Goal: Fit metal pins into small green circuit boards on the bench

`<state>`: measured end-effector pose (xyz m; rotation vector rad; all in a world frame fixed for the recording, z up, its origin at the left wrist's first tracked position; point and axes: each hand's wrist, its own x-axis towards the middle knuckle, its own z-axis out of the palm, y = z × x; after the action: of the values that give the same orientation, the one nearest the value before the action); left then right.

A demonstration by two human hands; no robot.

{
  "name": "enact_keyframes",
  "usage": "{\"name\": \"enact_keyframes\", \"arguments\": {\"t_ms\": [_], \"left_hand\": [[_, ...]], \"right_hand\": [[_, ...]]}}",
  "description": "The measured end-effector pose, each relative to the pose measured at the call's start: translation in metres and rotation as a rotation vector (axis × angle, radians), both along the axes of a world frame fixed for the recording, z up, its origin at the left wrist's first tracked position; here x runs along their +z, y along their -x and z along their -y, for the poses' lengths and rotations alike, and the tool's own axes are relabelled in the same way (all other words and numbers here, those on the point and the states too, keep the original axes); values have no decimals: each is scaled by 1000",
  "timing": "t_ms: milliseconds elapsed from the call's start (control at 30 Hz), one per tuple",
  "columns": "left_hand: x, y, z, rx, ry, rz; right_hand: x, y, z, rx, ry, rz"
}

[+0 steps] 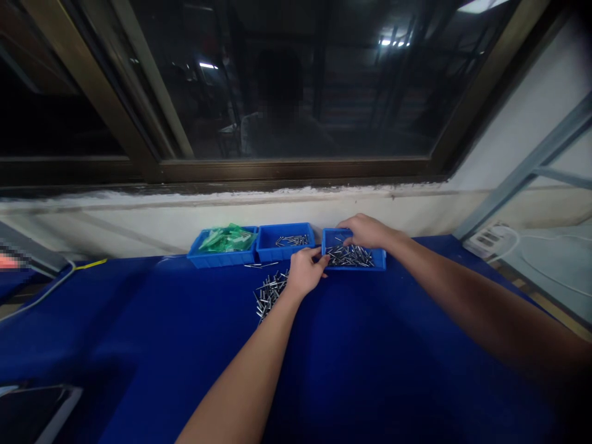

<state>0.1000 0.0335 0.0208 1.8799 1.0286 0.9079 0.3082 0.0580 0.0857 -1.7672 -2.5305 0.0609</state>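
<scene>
My right hand (pixel 365 231) rests at the back rim of a blue plastic bin (pixel 358 267), with its fingers curling down into the bin above a layer of short metal pins (pixel 349 256). My left hand (pixel 304 273) is at the bin's front left corner, fingertips at or just over the rim. Whether either hand grips a pin is hidden. Just behind my left wrist lies a loose heap of metal pins (pixel 269 294) on the blue table cover (pixel 161 333). A few stray pins (pixel 261 265) lie near my left fingers.
Two more blue bins stand to the left against the wall: one holds metal pins (pixel 291 240), the other green plastic bags (pixel 226 239). Behind them is a dark window (pixel 296 80). A white device with cables (pixel 485 242) sits at the right.
</scene>
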Motion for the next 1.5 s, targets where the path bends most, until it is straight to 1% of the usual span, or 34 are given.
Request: {"name": "enact_keyframes", "arguments": {"t_ms": [200,367,433,500,600,667,733,800,900,1000,1200,1367,1500], "left_hand": [[0,0,-1,6,-8,-13],[-3,0,-2,-1,-2,15],[-3,-1,-2,-1,1,20],[-2,0,-2,1,-1,20],[0,0,-2,0,-6,11],[0,1,-2,3,-2,1],[0,1,-3,9,4,-6],[0,2,-3,10,8,-4],[-1,2,-4,1,-8,10],[-2,3,-4,-5,-24,18],[-3,3,-4,-3,-30,16],[-1,4,-4,-13,-28,24],[-1,4,-4,-24,-33,25]], "right_hand": [[3,7,11,98,-64,-10],[-4,6,7,68,-62,73],[-6,6,6,79,-117,88],[-5,7,10,115,-213,90],[-1,12,21,207,-335,110],[1,15,29,273,-359,130],[1,18,35,310,-331,140],[-1,18,37,329,-244,138],[-6,18,32,341,-83,147],[-11,19,26,317,-6,190],[-10,23,25,215,-48,240],[-10,24,27,202,-61,271],[-9,31,24,212,-51,339]]}}
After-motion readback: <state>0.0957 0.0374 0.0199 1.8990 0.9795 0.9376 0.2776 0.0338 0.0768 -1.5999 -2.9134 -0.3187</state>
